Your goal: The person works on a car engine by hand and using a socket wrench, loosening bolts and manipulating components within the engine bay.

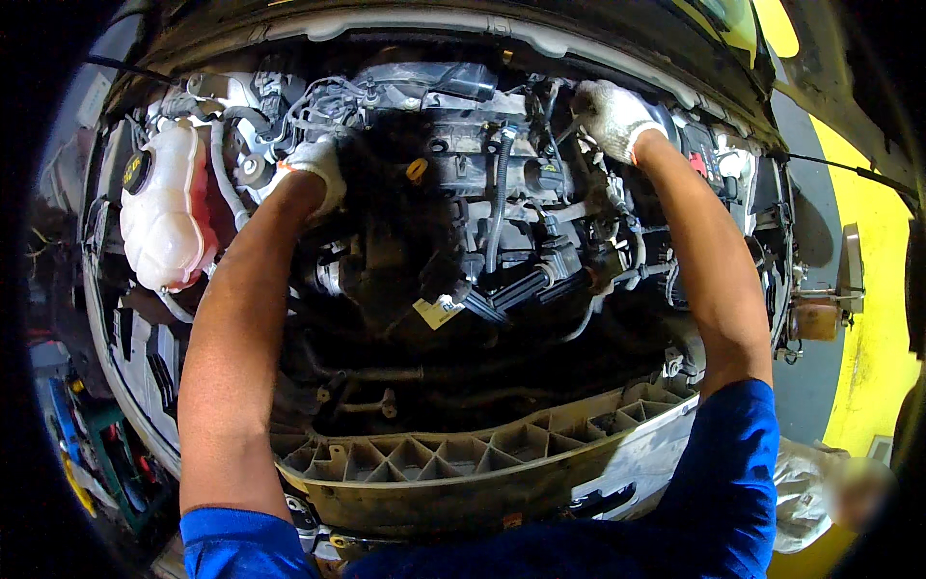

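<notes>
Both my arms reach deep into a car's engine bay, and both hands wear white knit gloves. Beside the wiring and hoses at the back left is my left hand point(320, 172); its fingers are hidden among the parts. At the back right, my right hand point(613, 120) is curled next to thin cables and a metal bracket, and what its fingers hold, if anything, cannot be made out. Between my hands lies the engine point(482, 174), with a black ribbed hose point(501, 183) running down it and a yellow cap point(416, 171) on its left.
A white coolant tank point(162, 217) with a black cap and pink fluid stands left of my left forearm. A ribbed front crossmember point(463, 458) spans the near side. Tools lie in a tray point(121, 458) at lower left. Another person point(820, 487) is at lower right.
</notes>
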`<state>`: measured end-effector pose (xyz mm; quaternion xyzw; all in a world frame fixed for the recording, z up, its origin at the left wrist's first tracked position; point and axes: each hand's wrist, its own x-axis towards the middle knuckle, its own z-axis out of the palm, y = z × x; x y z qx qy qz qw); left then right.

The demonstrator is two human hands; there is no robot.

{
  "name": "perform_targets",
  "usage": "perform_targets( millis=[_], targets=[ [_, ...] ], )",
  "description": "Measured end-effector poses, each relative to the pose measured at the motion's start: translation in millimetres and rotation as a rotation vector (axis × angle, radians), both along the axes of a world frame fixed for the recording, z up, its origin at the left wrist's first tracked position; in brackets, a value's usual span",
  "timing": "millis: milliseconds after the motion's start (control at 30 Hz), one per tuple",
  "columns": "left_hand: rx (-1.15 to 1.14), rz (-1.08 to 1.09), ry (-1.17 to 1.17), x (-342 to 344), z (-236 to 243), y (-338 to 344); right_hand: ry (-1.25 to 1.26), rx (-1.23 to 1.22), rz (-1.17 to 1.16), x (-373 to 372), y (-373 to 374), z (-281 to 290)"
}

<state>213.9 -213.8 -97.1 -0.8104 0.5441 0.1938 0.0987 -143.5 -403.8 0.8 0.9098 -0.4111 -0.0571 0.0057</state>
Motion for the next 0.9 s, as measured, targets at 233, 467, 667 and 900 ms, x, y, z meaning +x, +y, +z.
perform_targets(
  millis=[233,467,667,900],
  targets=[
    [-0.065,0.016,-0.043,4,-5,9,0.018,0.076,-0.206,4,-7,-9],
    [0.022,0.020,0.038,4,-2,-2,-0.078,-0.024,-0.150,-2,-6,-8],
    [0.002,0.005,-0.006,10,-20,-8,-0.031,0.037,0.143,-7,-14,-1],
    [0.010,-0.072,0.037,8,-17,-10,0.141,0.070,-0.302,3,-15,-3]
  ],
)
